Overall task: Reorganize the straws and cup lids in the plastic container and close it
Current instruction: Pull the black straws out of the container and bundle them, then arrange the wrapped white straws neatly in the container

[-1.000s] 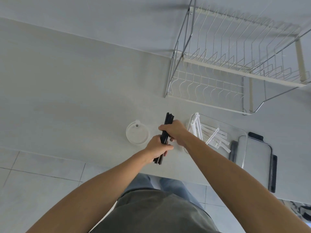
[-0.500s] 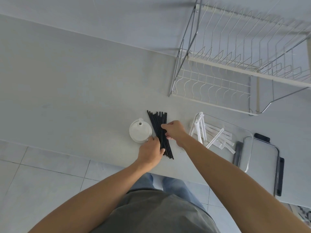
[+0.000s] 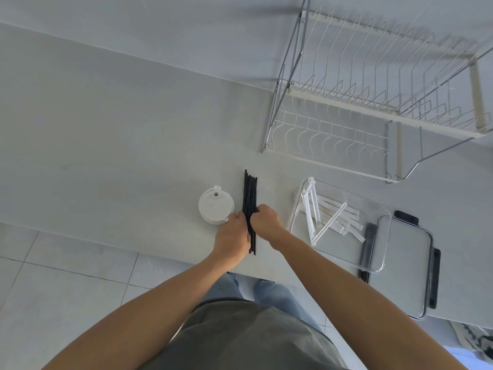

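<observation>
A: Two hands are working one bundle in the head view. The left hand and the right hand are pressing in on the black straws from either side, down at the near half of the bundle.

B: How is each grip sitting?

A: The right one is curling over the bundle and pinching it. The left one is lying against its left flank with the fingers tucked along the straws; whether those fingers are wrapping round or only pushing, I cannot tell.

B: And the relation the next move is depending on?

A: The straws are lying flat on the tabletop with their long axis running away from the person, nearly straight. The plastic container is sitting well off to the right of them, open, with the white wrapped straws lying loose and crossed inside it. So I am judging that the bundle is going to have to travel rightward, and the right hand is the nearer one for that carry.

B: The lids?

A: The cup lids are stacking up just left of the straws, almost touching the left fingertips. The container lid is lying flat beyond the container, partly under its near corner.

B: And the room?

A: The tabletop is pale and smooth. A wire dish rack is standing behind the container against a plain wall, and floor tiles are showing below the near edge.
</observation>
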